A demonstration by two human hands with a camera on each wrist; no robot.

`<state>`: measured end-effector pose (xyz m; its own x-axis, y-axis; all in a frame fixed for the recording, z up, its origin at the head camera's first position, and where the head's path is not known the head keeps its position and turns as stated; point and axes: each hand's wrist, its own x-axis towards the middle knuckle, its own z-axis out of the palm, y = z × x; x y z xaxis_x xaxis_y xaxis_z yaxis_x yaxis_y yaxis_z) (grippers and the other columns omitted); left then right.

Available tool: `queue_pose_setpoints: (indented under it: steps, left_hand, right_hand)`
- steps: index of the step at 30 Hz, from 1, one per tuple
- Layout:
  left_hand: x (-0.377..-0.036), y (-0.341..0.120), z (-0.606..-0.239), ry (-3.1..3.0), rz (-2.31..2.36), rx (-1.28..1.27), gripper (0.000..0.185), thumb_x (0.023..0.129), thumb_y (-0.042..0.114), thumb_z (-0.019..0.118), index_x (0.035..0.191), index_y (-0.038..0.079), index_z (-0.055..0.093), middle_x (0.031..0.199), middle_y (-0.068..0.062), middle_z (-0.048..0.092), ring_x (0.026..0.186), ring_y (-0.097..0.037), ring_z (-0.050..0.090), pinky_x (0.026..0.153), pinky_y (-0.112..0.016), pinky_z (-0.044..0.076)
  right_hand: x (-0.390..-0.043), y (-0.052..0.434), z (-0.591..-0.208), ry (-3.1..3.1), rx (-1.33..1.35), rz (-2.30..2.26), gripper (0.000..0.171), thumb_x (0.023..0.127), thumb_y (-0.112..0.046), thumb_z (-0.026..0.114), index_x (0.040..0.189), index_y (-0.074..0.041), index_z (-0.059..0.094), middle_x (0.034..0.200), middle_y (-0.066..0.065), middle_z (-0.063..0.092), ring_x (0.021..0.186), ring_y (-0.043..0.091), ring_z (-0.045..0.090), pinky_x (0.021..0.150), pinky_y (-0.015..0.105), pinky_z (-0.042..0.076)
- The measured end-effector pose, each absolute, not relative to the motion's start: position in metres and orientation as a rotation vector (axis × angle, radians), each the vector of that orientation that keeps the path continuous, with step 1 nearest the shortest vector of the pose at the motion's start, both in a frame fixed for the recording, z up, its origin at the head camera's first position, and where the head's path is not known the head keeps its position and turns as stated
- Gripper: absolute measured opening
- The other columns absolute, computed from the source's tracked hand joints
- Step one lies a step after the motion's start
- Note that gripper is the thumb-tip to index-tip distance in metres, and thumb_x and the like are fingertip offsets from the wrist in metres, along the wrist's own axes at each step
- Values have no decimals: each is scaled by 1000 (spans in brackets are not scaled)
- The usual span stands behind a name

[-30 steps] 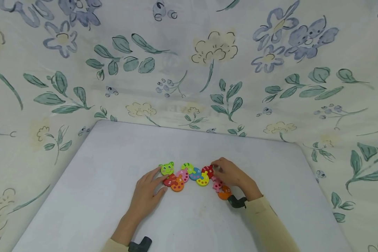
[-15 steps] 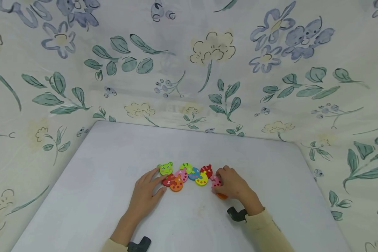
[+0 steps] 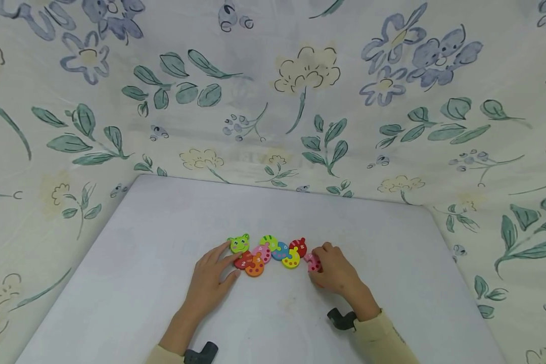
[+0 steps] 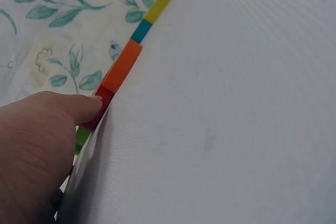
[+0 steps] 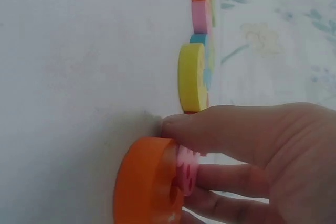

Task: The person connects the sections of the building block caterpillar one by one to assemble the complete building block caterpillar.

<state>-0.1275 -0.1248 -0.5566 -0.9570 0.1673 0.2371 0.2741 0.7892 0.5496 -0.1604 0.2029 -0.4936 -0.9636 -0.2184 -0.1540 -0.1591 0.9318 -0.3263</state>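
A caterpillar puzzle of coloured numbered pieces lies in a wavy row on the white table (image 3: 164, 227). Its green head piece (image 3: 239, 243) is at the left end. My left hand (image 3: 223, 263) rests flat there, fingers straight, touching the head and the red piece (image 3: 244, 261); in the left wrist view the thumb (image 4: 79, 106) presses that red piece (image 4: 100, 109) beside an orange one (image 4: 122, 69). My right hand (image 3: 320, 268) covers the right end beside the pink spotted piece (image 3: 313, 262). The right wrist view shows it pinching the orange end piece (image 5: 144, 182) against the pink piece (image 5: 186, 169).
A floral cloth (image 3: 273, 101) hangs behind and on both sides of the table. Black wrist mounts (image 3: 341, 318) sit near both sleeves. A yellow piece (image 5: 191, 77) lies just beyond the right hand's fingers.
My right hand has drawn back from the red piece to the row's right end and now covers the orange end piece. The left hand has stayed in place.
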Motion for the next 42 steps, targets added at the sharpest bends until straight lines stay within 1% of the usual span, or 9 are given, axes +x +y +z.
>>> queue_pose_setpoints:
  steps: [5, 9, 15, 19, 22, 28, 35, 38, 42]
  left_hand:
    - [-128, -125, -557, -2783, -903, -350, 47, 94, 27, 80, 139, 21, 69, 162, -7, 43, 148, -33, 38, 118, -64, 30]
    - [-128, -125, -558, -2748, -897, -358, 47, 92, 24, 81, 138, 20, 70, 161, -10, 44, 146, -35, 39, 116, -65, 31]
    - [-128, -125, -557, -2736, -894, -362, 48, 92, 24, 83, 137, 19, 70, 160, -10, 46, 146, -34, 40, 116, -65, 32]
    - [-128, -125, -556, -2746, -902, -363, 48, 92, 24, 82, 138, 19, 70, 162, -9, 44, 147, -34, 39, 116, -65, 31]
    - [-128, -125, -556, -2749, -899, -365, 48, 92, 24, 83, 138, 18, 70, 162, -9, 44, 147, -34, 39, 117, -65, 31]
    - [-129, -125, -555, -2730, -898, -366, 48, 91, 23, 83, 137, 19, 70, 161, -9, 45, 146, -35, 40, 116, -65, 32]
    - [-128, -126, -557, -2767, -897, -353, 48, 93, 26, 81, 139, 19, 69, 162, -8, 44, 148, -33, 38, 117, -64, 31]
    - [-127, -125, -557, -2773, -916, -350, 47, 93, 26, 81, 139, 20, 70, 162, -7, 44, 148, -33, 38, 117, -64, 31]
    - [-126, -125, -557, -2773, -927, -352, 46, 94, 26, 80, 138, 21, 70, 162, -7, 43, 148, -33, 38, 117, -64, 31]
  right_hand:
    - [-161, 205, -497, 2926, -310, -505, 48, 85, -20, 83, 127, -4, 68, 115, 11, 61, 101, 26, 54, 87, 43, 60]
    - [-161, 205, -498, 2933, -322, -517, 48, 85, -22, 83, 127, -4, 68, 114, 10, 61, 100, 25, 54, 86, 41, 60]
    - [-164, 206, -497, 2928, -313, -518, 51, 86, -26, 86, 129, -5, 68, 116, 10, 62, 101, 24, 57, 88, 42, 60]
    - [-168, 207, -497, 2919, -293, -516, 54, 86, -27, 87, 131, -6, 68, 117, 10, 63, 99, 22, 58, 87, 40, 61]
    - [-169, 208, -496, 2908, -272, -536, 55, 86, -28, 87, 132, -6, 67, 116, 10, 62, 96, 21, 57, 85, 38, 61]
    - [-172, 210, -493, 2874, -238, -630, 55, 87, -27, 85, 134, -5, 66, 109, 6, 61, 90, 19, 56, 78, 33, 59]
    - [-177, 210, -489, 2827, -179, -714, 58, 89, -25, 83, 140, -6, 63, 106, 4, 64, 90, 19, 58, 70, 31, 59]
    - [-182, 210, -488, 2834, -181, -720, 60, 90, -24, 83, 143, -8, 61, 109, 5, 66, 93, 21, 60, 72, 32, 61]
    - [-189, 210, -486, 2850, -226, -711, 63, 91, -21, 82, 147, -9, 58, 124, 9, 67, 105, 25, 63, 83, 39, 63]
